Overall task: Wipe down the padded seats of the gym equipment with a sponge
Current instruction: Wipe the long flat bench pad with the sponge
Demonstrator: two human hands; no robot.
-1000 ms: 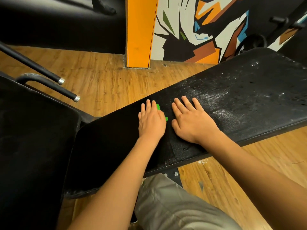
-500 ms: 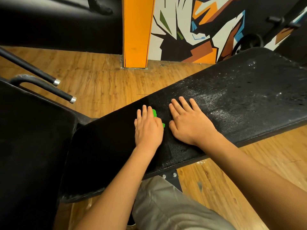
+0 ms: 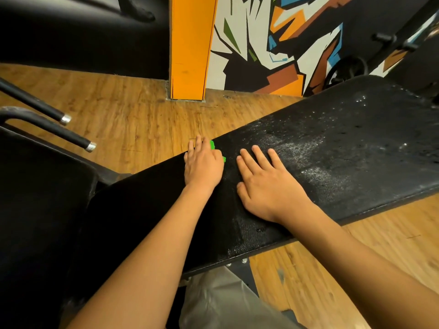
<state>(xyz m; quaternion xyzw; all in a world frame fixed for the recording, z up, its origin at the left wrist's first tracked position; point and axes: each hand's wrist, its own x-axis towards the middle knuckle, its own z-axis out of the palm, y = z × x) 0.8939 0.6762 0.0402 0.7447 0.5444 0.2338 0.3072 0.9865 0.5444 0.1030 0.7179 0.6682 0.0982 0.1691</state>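
A long black padded bench (image 3: 344,162) runs from lower left to upper right, with wet, soapy streaks on its right half. My left hand (image 3: 203,166) lies flat on a green sponge (image 3: 212,145) and presses it onto the pad at the far edge. Only small green bits show beside the fingers, and the fingertips reach past the edge. My right hand (image 3: 266,184) rests flat on the pad just right of the left hand, fingers spread, holding nothing.
A second black padded seat (image 3: 40,198) fills the left side. Two black bars with silver caps (image 3: 90,146) stick out above it. Beyond the wooden floor (image 3: 133,119) stand an orange pillar (image 3: 190,48) and a painted wall. My grey trouser leg (image 3: 225,300) is below the bench.
My left hand has slid the sponge away from me to the bench's far edge. My right hand has stayed flat in place on the pad.
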